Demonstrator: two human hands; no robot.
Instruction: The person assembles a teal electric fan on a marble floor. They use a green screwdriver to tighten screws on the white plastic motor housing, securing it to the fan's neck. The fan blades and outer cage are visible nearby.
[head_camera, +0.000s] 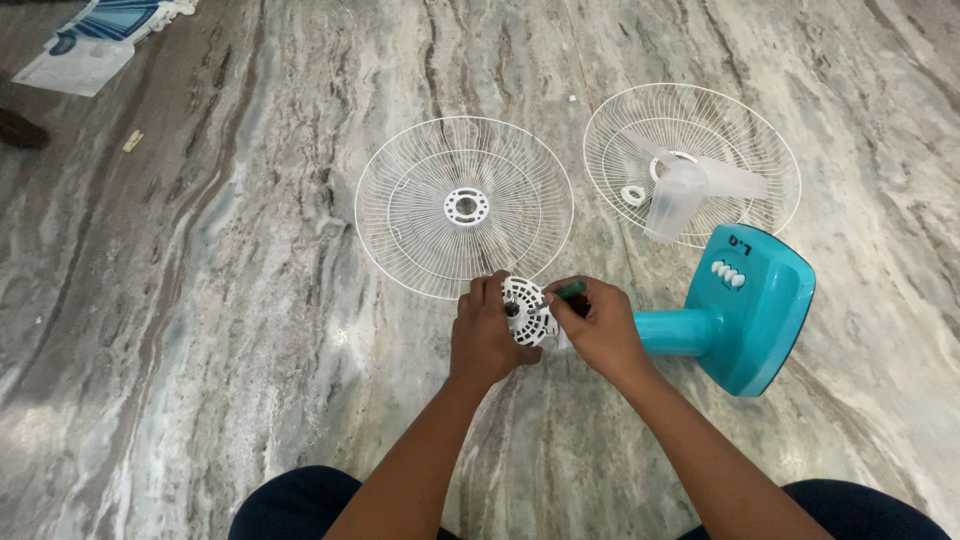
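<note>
The white fan motor housing (527, 312) sits between both hands, at the end of the teal stand neck, directly below the rear guard (464, 207) as the head camera sees it. The left hand (486, 335) is closed around the housing's left side, fingers wrapped over its vented face. The right hand (598, 325) presses against the housing's right side with its fingers clamped on a small dark green tool (572, 291); the tool tip is hidden. The teal fan base (750, 308) lies on its side to the right of the housing on the marble floor (200, 300). A second wire guard (692, 163) lies to the upper right of the housing and holds the translucent blade (690, 185) and a small white ring (633, 194). The housing's back is covered by the hands.
</note>
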